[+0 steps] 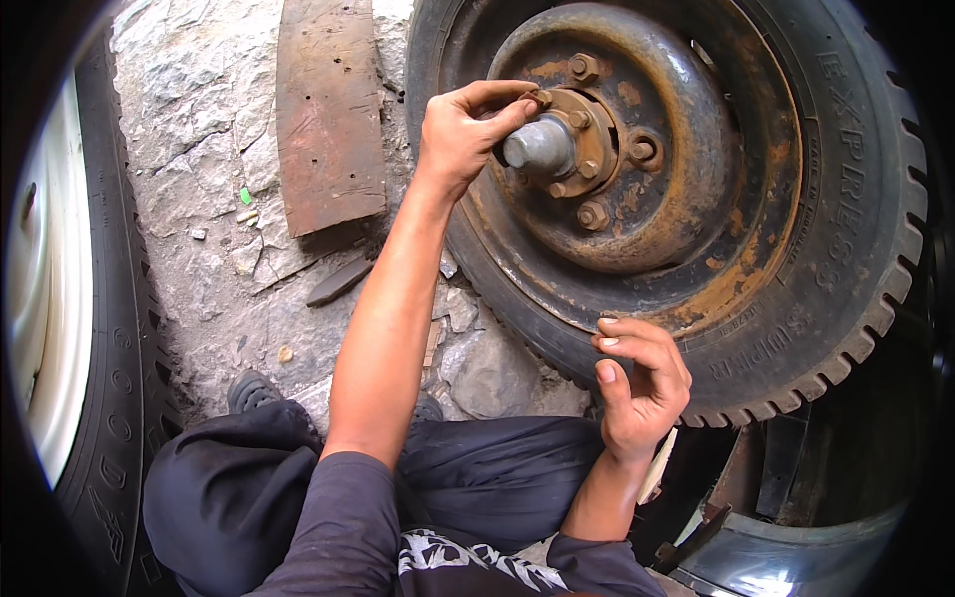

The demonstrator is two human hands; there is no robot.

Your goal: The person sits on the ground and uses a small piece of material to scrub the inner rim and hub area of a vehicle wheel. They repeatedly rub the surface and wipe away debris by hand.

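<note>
A rusty wheel (696, 229) in a black tyre (831, 289) stands in front of me on the right. From its middle juts a grey hub end (537, 146), ringed by a round flange with several bolts. My left hand (470, 134) pinches a rusty bolt (541, 99) at the flange's upper left edge, thumb and fingertips closed on it. Hub nuts such as the lower wheel nut (592, 215) sit around the flange. Over the tyre's lower left part hovers my right hand (645, 390), its fingers loosely curled and apart from the thumb, with nothing visible in it.
Another tyre (114, 428) with a pale rim stands at the far left. On the cracked stone ground (199, 129) lie a curved brown plate (331, 119) with small holes and a dark flat metal piece (339, 282). A shiny dark curved panel (796, 557) is at the lower right.
</note>
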